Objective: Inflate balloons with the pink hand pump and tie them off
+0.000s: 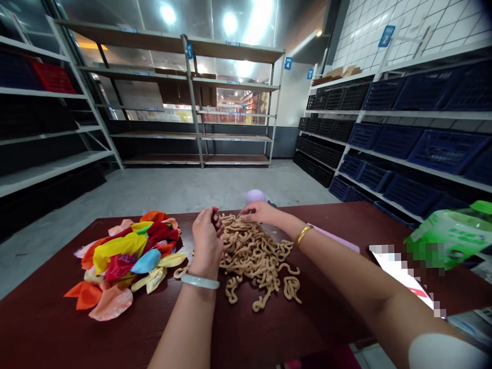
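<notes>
Mid-frame, the left hand [206,237] has curled fingers beside tan coils [252,254]; the right hand [260,212] bends its fingers at their top; either grip, I cannot tell.

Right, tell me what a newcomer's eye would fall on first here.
Probably the heap of bright, limp pieces in red, yellow, orange and blue, on the left side of the dark red table. Next would come the large pile of curly tan pieces in the middle, with the left hand at its left side and the right hand at its far edge. The green jug at the far right also stands out.
</notes>
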Available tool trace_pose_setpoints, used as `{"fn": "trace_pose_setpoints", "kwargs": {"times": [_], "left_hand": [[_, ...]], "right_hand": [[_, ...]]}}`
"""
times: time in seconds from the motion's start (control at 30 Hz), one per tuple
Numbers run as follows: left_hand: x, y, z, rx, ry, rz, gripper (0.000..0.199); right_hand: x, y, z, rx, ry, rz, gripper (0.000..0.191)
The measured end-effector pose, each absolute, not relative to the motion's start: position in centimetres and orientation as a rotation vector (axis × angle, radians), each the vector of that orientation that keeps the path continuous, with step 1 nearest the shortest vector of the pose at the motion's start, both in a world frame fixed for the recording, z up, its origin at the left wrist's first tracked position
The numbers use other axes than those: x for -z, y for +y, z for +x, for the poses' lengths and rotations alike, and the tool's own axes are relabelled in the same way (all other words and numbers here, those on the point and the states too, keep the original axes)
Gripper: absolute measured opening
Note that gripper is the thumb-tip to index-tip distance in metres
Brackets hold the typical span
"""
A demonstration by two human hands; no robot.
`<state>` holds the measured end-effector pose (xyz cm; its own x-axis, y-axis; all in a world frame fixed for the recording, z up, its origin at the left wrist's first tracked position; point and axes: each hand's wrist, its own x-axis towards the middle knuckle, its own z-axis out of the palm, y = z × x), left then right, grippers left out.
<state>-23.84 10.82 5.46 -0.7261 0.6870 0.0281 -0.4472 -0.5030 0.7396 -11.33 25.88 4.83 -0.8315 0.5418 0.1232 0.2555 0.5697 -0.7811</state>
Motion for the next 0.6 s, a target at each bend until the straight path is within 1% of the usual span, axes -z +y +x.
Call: {"fn": "trace_pose_setpoints", "kwargs": {"times": [0.07, 0.2, 0.27, 0.47, 0.6], "left_hand": [[-5.4, 10.8, -24.0, -2.234, 0.970, 0.427, 0.017], [-5.2, 11.0, -24.1, -2.223, 0.958, 0.442, 0.018], [-5.2, 11.0, -24.1, -2.215, 0.960, 0.437, 0.019], [-5.2, 10.7, -23.3, -2.194, 0.995, 0.445, 0.018], [-5.5, 10.5, -22.9, -2.243, 1.019, 0.470, 0.016]], "right_hand": [[-4.6, 25.5, -11.7, -1.006, -2.502, -0.674, 0.023], [-4.1, 25.3, -12.0, -0.806, -2.536, -0.767, 0.016], [-4.1, 25.4, -12.1, -0.756, -2.544, -0.804, 0.015], [-4.8, 25.1, -11.9, -0.743, -2.594, -0.768, 0.015], [-5.0, 23.7, -14.5, -0.768, -2.612, -0.691, 0.019]]}}
